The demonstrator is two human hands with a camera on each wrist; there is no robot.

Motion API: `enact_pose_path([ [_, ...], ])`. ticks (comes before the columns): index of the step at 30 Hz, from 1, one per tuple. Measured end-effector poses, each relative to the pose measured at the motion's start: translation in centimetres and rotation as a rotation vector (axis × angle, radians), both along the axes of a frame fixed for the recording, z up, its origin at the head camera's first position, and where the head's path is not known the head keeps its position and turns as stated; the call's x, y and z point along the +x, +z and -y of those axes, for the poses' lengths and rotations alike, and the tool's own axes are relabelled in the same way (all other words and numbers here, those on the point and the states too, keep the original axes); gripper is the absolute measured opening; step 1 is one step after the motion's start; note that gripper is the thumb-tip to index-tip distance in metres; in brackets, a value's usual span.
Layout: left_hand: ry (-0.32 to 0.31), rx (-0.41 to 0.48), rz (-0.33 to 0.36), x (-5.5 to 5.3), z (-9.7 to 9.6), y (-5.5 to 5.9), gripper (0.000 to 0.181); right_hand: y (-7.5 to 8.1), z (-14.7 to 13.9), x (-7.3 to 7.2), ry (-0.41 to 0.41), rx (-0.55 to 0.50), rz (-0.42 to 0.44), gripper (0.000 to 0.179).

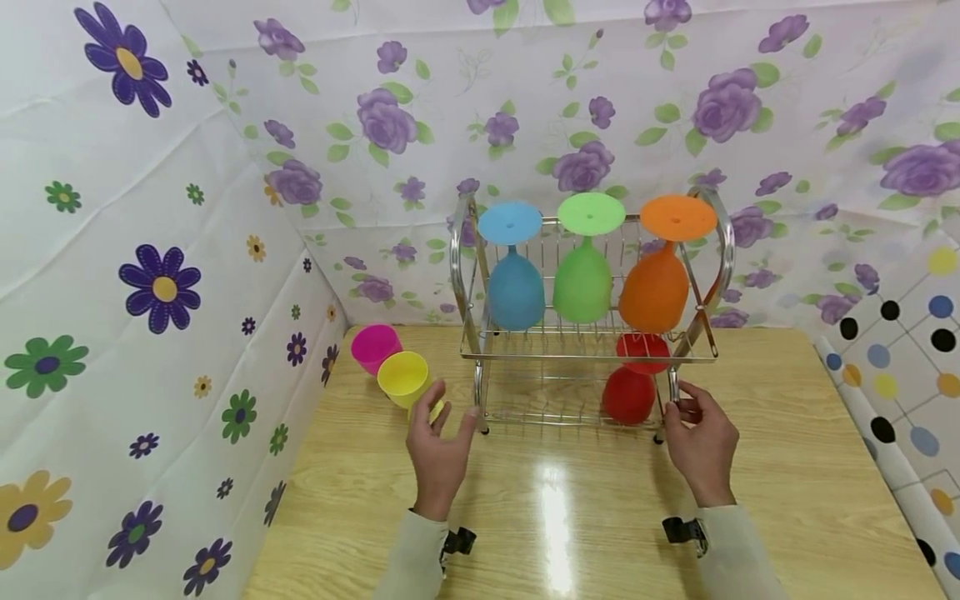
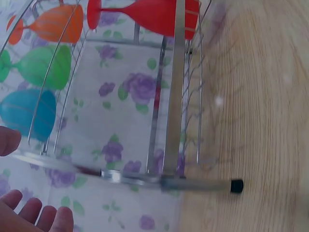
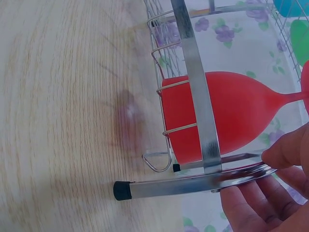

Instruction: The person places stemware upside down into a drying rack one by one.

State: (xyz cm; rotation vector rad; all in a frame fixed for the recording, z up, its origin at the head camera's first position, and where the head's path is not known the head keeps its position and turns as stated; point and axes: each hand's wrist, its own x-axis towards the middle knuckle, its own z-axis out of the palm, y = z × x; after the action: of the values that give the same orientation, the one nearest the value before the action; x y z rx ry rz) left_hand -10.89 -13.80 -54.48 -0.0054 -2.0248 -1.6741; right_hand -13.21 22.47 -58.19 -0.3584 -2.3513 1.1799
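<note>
A two-tier chrome dish rack [image 1: 570, 358] stands at the back of the table. On its upper shelf a blue goblet [image 1: 516, 287], a green goblet [image 1: 582, 283] and an orange goblet [image 1: 654, 287] sit upside down. Below, at the right end of the lower shelf, is an inverted red goblet [image 1: 628, 396]. My right hand [image 1: 701, 442] grips the rack's right leg; in the right wrist view the thumb [image 3: 285, 150] and fingers [image 3: 246, 205] lie on either side of the metal tube. Beside the left leg, my left hand [image 1: 438, 454] has its fingers spread and holds nothing.
Left of the rack stand a yellow goblet [image 1: 405, 377] and a magenta goblet [image 1: 375, 346], mouths up. Flowered cloth [image 1: 375, 208] hangs behind and at the left, and a dotted cloth [image 1: 900, 375] borders the wooden table [image 1: 795, 467] on the right.
</note>
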Motion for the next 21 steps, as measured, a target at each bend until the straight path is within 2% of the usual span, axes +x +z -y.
enact_pose_path([
  [4, 0.082, 0.026, -0.018, 0.2, 1.7, 0.1, 0.061, -0.2, -0.1, 0.0, -0.004, 0.003, -0.012, 0.038],
  [14, 0.224, 0.080, -0.021, 0.4, 4.9, -0.2, 0.059, -0.4, -0.2, 0.0, -0.004, 0.004, -0.024, 0.038],
  [17, 0.270, 0.104, -0.025, 0.2, 5.6, -0.6, 0.058, -0.5, -0.3, 0.0, -0.007, 0.004, -0.023, 0.039],
  [21, 0.320, 0.140, -0.007, -0.5, 6.5, -1.7, 0.058, -0.5, -0.2, -0.1, -0.003, -0.003, -0.014, 0.039],
])
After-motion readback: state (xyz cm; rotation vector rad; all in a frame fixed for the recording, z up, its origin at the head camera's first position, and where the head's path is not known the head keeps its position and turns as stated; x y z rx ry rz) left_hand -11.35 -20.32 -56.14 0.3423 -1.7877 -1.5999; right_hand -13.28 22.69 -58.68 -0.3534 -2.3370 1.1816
